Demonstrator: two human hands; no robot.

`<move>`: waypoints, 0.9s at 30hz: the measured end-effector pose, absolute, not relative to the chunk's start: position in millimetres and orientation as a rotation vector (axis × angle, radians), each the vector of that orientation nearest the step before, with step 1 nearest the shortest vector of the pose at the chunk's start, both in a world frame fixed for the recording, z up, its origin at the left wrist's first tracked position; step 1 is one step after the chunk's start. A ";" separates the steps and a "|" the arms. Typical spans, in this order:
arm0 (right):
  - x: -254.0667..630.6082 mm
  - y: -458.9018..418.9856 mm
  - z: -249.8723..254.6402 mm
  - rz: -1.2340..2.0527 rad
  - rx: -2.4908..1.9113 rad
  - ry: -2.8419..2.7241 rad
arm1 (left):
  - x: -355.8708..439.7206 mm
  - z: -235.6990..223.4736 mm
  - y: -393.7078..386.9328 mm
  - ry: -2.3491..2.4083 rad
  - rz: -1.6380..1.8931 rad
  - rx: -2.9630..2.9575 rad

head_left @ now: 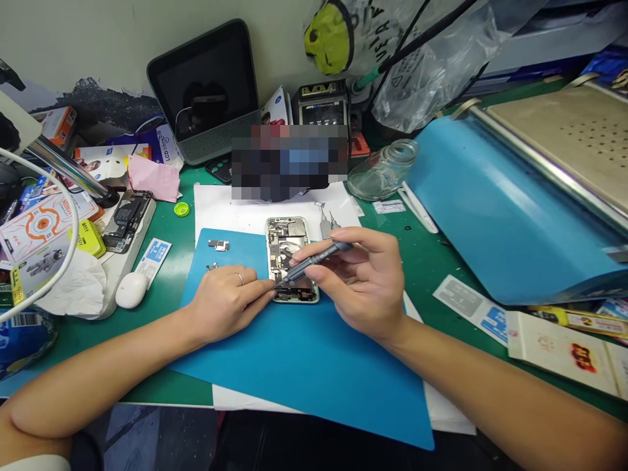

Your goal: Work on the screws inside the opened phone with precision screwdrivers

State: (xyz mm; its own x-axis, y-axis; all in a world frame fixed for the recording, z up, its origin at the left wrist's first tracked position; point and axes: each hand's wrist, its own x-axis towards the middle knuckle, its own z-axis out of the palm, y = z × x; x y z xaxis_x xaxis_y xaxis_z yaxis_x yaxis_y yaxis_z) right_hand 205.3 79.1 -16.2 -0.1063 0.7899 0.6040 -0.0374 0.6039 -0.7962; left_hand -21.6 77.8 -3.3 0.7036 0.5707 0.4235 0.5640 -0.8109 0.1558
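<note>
An opened smartphone lies on the blue mat, its circuit boards and inner parts exposed. My right hand grips a dark grey precision screwdriver between thumb and fingers. It is tilted, with its tip down at the phone's lower left edge. My left hand, wearing a ring, is closed and rests on the mat, fingertips pressed to that same edge beside the tip. A small metal bracket and a cluster of tiny parts lie left of the phone. Tweezers lie behind it.
A glass jar lies tipped behind the mat, near a dark-screened display. At left are another opened phone, a white earbud case and boxes. A blue roll-like sheet and a cigarette-style carton occupy the right.
</note>
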 end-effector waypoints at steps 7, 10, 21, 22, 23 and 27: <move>203.9 77.9 -13.9 0.832 -0.637 -1.521 | -21.1 -2.2 78.7 0.949 0.738 2.863; 203.7 77.2 -13.9 0.837 -0.638 -1.518 | -21.0 -1.3 78.7 0.946 0.743 2.855; 202.6 75.0 -14.8 0.819 -0.631 -1.511 | -20.5 -3.6 79.2 0.919 0.787 2.828; 202.8 75.1 -14.7 0.814 -0.629 -1.518 | -20.5 -3.7 79.1 0.919 0.786 2.826; 202.9 75.2 -14.5 0.809 -0.629 -1.524 | -20.5 -3.7 79.1 0.919 0.784 2.825; 203.1 75.8 -14.3 0.801 -0.620 -1.528 | -20.0 -3.1 78.8 0.925 0.781 2.818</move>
State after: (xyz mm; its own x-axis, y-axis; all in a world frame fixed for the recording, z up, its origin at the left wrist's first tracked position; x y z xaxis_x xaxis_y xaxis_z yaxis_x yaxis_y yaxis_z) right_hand 203.1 75.8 -14.3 -0.1158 0.7772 0.6186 -0.0666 0.6153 -0.7855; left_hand -20.0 78.8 -3.1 0.6890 0.5723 0.4447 0.5345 -0.8156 0.2215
